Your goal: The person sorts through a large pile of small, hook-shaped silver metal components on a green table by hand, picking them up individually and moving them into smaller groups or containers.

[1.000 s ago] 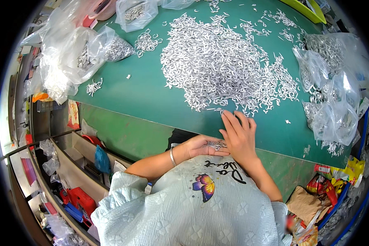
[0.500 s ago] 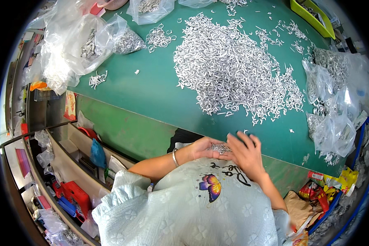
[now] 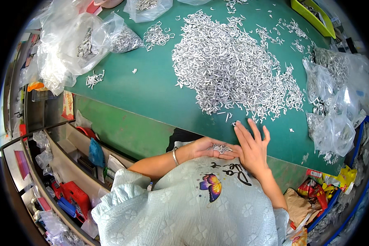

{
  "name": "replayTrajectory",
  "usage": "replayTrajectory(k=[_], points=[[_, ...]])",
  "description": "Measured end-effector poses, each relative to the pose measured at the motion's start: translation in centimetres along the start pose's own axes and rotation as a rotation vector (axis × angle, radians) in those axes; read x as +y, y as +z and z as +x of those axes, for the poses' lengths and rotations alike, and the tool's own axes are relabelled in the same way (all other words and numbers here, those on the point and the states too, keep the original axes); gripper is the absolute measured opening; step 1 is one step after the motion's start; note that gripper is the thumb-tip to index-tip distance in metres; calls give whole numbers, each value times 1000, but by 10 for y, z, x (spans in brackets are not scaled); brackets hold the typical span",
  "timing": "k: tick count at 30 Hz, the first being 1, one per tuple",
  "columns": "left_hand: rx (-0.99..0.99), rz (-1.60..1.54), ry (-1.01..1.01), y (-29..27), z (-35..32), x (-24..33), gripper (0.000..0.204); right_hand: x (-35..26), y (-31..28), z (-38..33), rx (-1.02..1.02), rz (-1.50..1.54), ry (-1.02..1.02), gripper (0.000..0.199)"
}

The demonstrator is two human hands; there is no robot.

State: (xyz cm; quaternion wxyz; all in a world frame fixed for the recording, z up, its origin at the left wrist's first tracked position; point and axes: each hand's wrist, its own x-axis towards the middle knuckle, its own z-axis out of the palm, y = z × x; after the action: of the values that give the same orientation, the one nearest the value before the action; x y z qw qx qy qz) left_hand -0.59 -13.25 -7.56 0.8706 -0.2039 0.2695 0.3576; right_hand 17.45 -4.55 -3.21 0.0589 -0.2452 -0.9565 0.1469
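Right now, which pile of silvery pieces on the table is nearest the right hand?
The big central pile, just beyond the right hand; the smaller piles all lie farther off.

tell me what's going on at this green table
A person has both hands busy with small silvery curved pieces. The left hand is palm up, holding a little batch. The right hand stretches over the green table, fingers beside a loose piece near the large heap. Clear plastic bags of metal-looking parts lie at both sides.
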Motion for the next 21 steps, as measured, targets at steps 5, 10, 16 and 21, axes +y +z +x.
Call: replayTrajectory(k=[5,10,16,21], points=[[-672,-430,-113,-52,26,-10,44,-9,4,-16,78,81,-110,44],[-118,-140,-4,-7,4,-3,43,0,11,-17,140,82,-41,37],[-186,-86,28,-12,10,-4,41,2,3,-15,62,-37,58,41],[-338,-143,2,-17,10,-6,35,-1,5,-17,106,-13,-35,52]])
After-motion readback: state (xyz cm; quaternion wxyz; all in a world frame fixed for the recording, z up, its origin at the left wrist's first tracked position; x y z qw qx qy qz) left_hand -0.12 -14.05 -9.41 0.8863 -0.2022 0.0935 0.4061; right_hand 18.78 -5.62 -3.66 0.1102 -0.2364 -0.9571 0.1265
